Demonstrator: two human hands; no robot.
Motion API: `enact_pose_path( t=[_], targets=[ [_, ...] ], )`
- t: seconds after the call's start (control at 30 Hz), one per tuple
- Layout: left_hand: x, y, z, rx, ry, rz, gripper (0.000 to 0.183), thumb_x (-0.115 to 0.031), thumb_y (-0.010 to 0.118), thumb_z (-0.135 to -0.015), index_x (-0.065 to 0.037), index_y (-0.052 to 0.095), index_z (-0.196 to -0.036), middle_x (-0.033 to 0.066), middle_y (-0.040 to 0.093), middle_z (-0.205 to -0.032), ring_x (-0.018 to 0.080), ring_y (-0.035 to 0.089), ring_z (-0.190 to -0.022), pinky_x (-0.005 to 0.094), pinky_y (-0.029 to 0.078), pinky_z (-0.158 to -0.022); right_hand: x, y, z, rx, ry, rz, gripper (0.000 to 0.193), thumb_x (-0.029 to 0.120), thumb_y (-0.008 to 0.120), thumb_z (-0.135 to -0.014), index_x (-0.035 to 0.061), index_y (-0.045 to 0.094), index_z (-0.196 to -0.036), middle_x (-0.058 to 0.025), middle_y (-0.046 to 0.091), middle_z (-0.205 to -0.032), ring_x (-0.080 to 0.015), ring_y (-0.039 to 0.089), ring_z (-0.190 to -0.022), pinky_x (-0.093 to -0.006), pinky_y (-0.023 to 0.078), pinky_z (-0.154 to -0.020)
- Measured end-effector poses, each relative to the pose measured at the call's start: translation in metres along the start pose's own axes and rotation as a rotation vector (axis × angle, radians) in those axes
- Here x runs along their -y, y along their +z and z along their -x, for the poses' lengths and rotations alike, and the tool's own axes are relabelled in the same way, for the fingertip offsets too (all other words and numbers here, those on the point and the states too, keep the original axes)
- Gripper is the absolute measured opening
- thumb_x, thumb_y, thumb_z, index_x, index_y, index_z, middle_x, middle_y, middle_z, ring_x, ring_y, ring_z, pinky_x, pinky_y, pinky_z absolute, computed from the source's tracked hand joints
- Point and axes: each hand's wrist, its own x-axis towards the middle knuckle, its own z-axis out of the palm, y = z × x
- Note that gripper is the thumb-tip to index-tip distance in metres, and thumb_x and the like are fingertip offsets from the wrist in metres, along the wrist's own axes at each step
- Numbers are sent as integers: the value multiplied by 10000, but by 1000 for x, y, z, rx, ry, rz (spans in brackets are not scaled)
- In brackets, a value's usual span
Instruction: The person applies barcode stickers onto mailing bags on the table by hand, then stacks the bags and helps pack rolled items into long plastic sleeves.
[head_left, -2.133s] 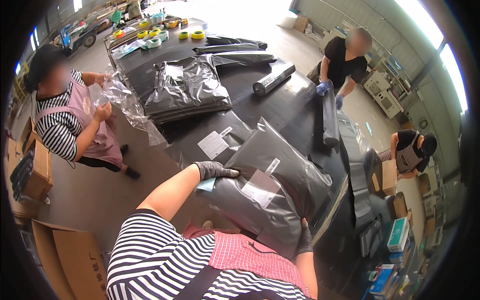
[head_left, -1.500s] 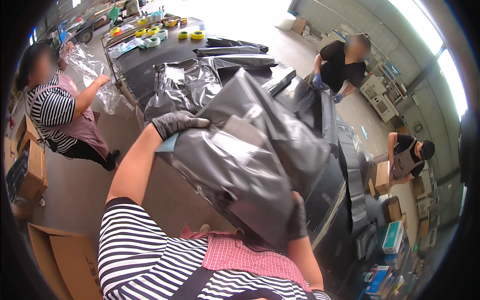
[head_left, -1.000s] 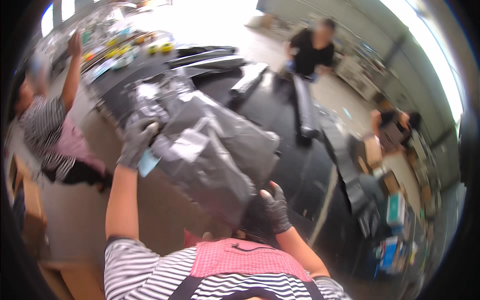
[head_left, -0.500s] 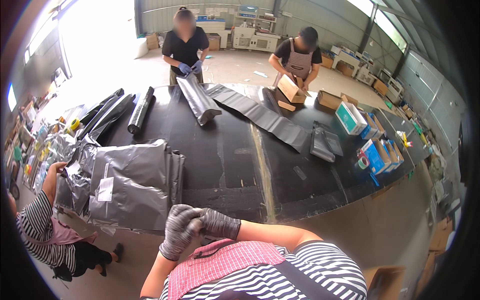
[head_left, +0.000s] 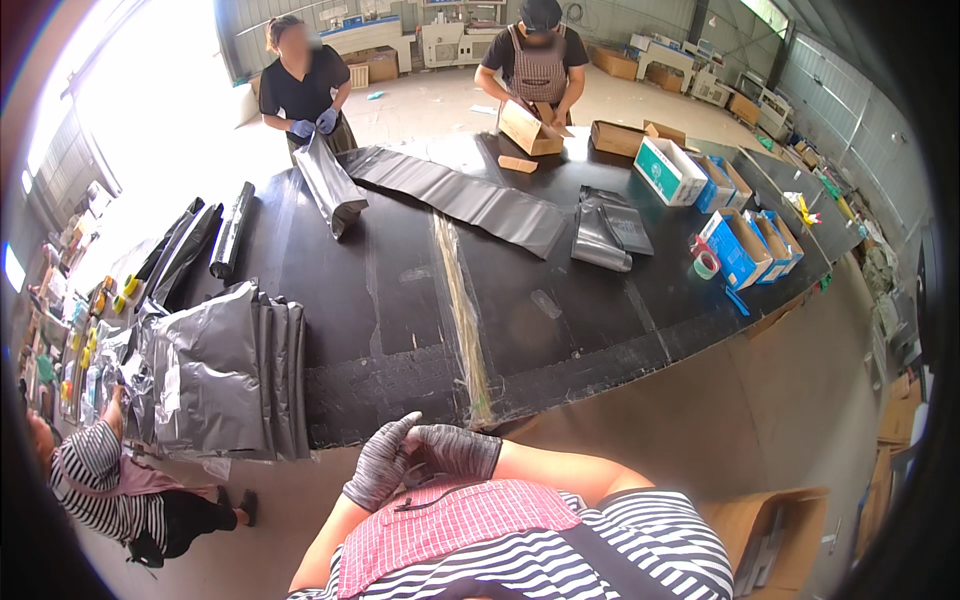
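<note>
My left hand (head_left: 380, 466) and my right hand (head_left: 454, 450), both in grey striped knit gloves, meet in front of my pink checked apron (head_left: 450, 518). The left hand closes around the front of the right one, its thumb side pointing up. Curled fingers on my right hand are partly covered by the left, so anything between them is hidden. Just beyond is the near edge of a large black table (head_left: 390, 400). A thick stack of dark grey plastic bags (head_left: 215, 370) lies at its left end, apart from my hands.
A co-worker in blue gloves holds a grey plastic bag (head_left: 328, 190) across the table; another handles a cardboard box (head_left: 530, 130). A flat grey strip (head_left: 460, 200), blue boxes (head_left: 735, 250) and a tape roll (head_left: 706, 265) lie on top. Another person (head_left: 125, 490) stands left; an open carton (head_left: 770, 540) sits lower right.
My view has turned right, so the table and co-workers sit further left. My hands stay together; the left has shifted slightly against the right, and its thumb side now points up.
</note>
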Motion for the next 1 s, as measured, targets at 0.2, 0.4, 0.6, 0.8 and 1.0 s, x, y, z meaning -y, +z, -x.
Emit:
enact_pose_path(
  t=[0.2,0.4,0.6,0.8,1.0],
  targets=[
    [13,24,33,-558,-630,1077,180,-153,588,-1021,-92,681,-1163,15,628,-806,82,566,-685,219,451,-615,-25,-28,11,111,146,212,283,277,658,-960,56,723,-1125,-38,728,-949,-104,663,-860,-279,544,-783],
    [40,13,79,-400,-513,131,234,-258,632,-1008,-31,686,-1020,4,665,-818,90,567,-756,264,481,-721,-49,-50,-15,192,-67,650,281,261,686,-959,36,727,-1121,-34,715,-959,-105,617,-863,-282,515,-770],
    [37,20,81,-481,-466,396,331,-174,519,-1057,-33,588,-1349,65,666,-972,66,560,-666,228,490,-636,-57,-21,-27,234,20,608,237,263,658,-980,43,716,-1046,-24,692,-876,-93,598,-798,-270,502,-721],
    [39,7,97,-681,-199,662,382,-89,412,-1081,-53,468,-1457,99,626,-1132,73,609,-670,211,537,-596,-61,22,-37,130,167,95,218,262,617,-982,81,620,-862,-25,598,-711,-94,520,-568,-245,439,-489],
    [36,3,115,-694,-108,685,380,-134,424,-1087,-34,463,-1452,109,625,-1209,157,650,-981,257,567,-797,-70,51,-39,75,74,190,237,329,656,-965,93,639,-951,-19,618,-769,-117,549,-597,-263,453,-515]
  ],
)
